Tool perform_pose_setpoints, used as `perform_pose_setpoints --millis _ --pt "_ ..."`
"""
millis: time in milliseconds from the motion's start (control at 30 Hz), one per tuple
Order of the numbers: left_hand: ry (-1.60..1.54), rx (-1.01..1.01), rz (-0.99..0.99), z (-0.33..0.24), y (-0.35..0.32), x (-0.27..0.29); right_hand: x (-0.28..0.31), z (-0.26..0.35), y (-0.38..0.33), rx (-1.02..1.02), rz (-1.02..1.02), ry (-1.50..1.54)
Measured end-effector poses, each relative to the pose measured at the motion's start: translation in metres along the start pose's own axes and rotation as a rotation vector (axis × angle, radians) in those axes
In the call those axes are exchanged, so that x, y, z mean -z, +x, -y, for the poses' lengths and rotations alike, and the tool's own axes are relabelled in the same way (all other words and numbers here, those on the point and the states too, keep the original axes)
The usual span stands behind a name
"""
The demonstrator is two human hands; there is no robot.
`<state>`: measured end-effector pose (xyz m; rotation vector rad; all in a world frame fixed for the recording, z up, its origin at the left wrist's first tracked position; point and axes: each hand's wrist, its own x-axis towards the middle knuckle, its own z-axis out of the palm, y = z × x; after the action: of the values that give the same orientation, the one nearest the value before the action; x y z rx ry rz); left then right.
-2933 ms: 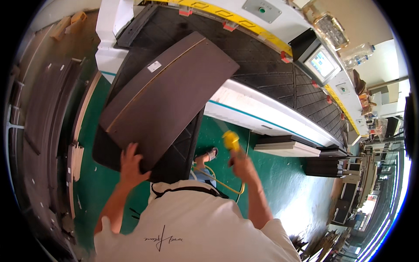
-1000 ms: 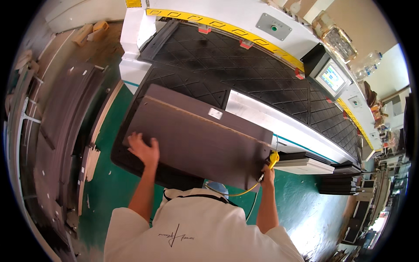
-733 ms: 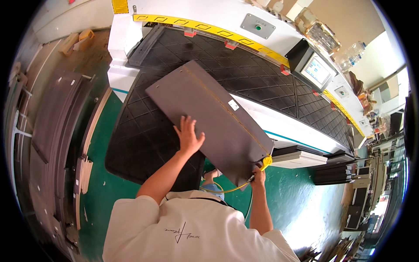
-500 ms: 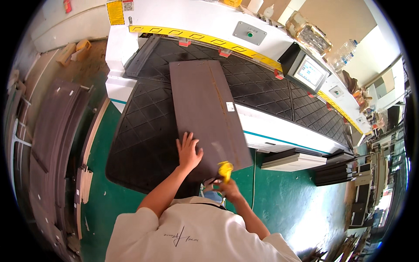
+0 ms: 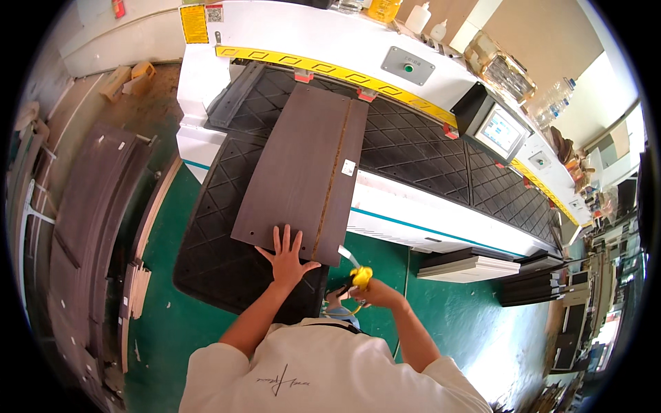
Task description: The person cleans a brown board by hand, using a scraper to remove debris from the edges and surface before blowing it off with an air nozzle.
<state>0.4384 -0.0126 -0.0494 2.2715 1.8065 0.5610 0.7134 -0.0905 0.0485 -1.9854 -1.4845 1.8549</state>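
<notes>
A dark brown rectangular panel (image 5: 296,158) lies on the black ribbed bed (image 5: 213,241) of a white machine. Along its right side runs a groove (image 5: 330,186) that looks filled with light brown dust, with a small white label (image 5: 349,167) beside it. My left hand (image 5: 286,261) rests flat on the panel's near edge, fingers spread. Off the panel's near right corner, my right hand (image 5: 375,292) grips what looks like a yellow air blow gun (image 5: 361,277). Its pale nozzle points up and left toward that corner; a yellow hose shows below the hand.
A white beam (image 5: 323,38) with a yellow strip crosses the far side, carrying a screen (image 5: 500,131) and a button plate (image 5: 408,65). Brown panels (image 5: 89,227) stand stacked at left. Pale boards (image 5: 468,268) lie low at right on the green floor.
The panel has turned clockwise, its near end swinging left. My left hand has spread its fingers at the near edge. The blow gun has moved off the panel's corner, its nozzle now distinct.
</notes>
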Motion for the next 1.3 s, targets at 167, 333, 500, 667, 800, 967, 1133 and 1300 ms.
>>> perform_pose_setpoints --millis 167,333,500,667,800,967,1133,1300 --pt "0.007 -0.012 -0.061 -0.008 0.03 -0.013 0.041 0.033 -0.024 0.316 -0.211 0.602" --pt "-0.017 0.003 -0.052 -0.016 0.066 -0.021 0.063 0.052 -0.034 0.561 -0.177 1.144" --pt "-0.027 0.036 -0.032 -0.018 0.092 -0.03 0.079 0.063 -0.024 0.585 -0.034 1.297" --pt "-0.082 0.047 0.031 -0.015 0.103 -0.021 0.102 0.097 -0.008 0.59 -0.096 1.214" --pt "-0.094 0.031 -0.031 -0.009 0.101 -0.024 0.139 0.143 0.008 0.606 -0.243 1.102" --pt "-0.106 0.002 -0.07 -0.011 0.099 -0.025 0.192 0.188 0.033 0.599 -0.414 0.976" --pt "-0.121 0.008 -0.093 -0.01 0.1 -0.026 0.23 0.249 0.052 0.605 -0.615 0.919" --pt "-0.139 -0.002 -0.12 -0.011 0.099 -0.031 0.263 0.269 0.069 0.599 -0.685 0.856"
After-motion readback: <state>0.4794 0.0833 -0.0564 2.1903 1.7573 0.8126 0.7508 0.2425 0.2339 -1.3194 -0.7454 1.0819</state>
